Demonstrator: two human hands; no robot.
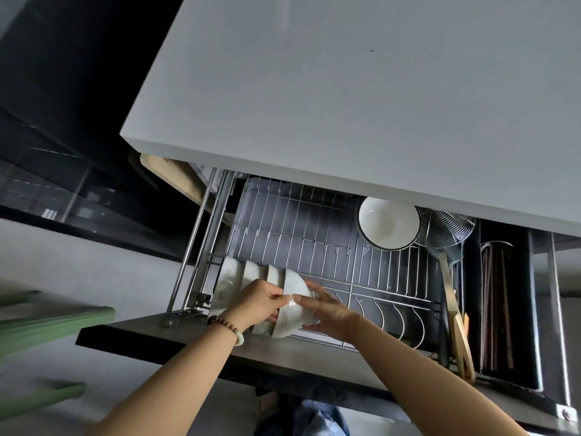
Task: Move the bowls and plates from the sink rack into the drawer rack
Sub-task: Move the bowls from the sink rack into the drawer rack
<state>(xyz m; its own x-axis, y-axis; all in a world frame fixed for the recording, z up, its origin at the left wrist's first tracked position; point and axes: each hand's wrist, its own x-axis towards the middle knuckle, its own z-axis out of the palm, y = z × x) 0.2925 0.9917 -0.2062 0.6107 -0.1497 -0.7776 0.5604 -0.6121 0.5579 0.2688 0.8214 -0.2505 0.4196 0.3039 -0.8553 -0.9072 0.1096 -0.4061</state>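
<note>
A pulled-out drawer holds a wire drawer rack [314,234]. At its front left corner a row of several white bowls [248,273] lies on edge, nested. My left hand [257,305] grips the nearest bowl [294,305] at its rim, and my right hand [327,309] presses against its base from the right. A larger white bowl with a dark rim [388,223] leans upright at the rack's back right. The sink rack is out of view.
A wire skimmer [446,226] with a long handle lies right of the large bowl. Chopsticks [496,309] fill the dark compartment at far right. The grey countertop [345,105] overhangs the drawer's back. A wooden board [179,180] stands at left. Curved plate slots [393,316] sit at front.
</note>
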